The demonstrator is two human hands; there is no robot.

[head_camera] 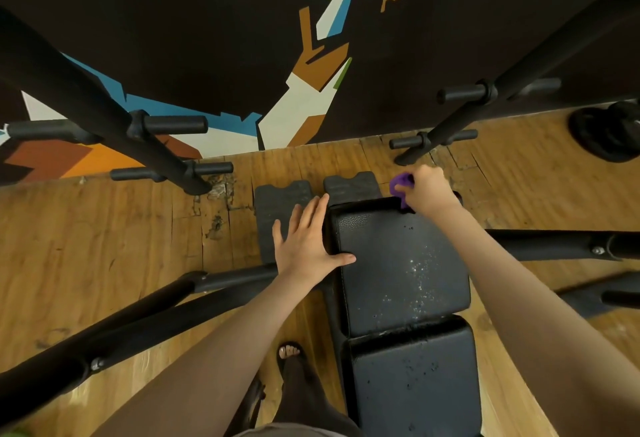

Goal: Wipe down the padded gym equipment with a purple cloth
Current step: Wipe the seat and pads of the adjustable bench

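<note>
- The person's right hand [427, 190] is gripping the bunched purple cloth [401, 186], fingers curled round it, the wad poking out on the thumb side and pressing against the far corner of the upper pad [398, 263]
- The left hand [306, 241] is lying flat and released, fingers straight, palm bracing the pad's near-left edge with the thumb reaching onto the leather
- Droplets [414, 274] are sitting on the pad well behind the gripping fingers, toward the wrist side, so I'm judging the wipe is only beginning at the far edge
- To do it well, the cloth should be spreading out from under the fingers rather than staying balled up, so more fabric is meeting the leather
- Strokes should be pulling back from the fingertips toward the body, overlapping, carrying the wet with them
- The lower pad [414, 381], nearer the elbows, is also showing specks and is looking unwiped
- The bracing palm should be shifting off the leather when the cloth is coming across that side
</note>
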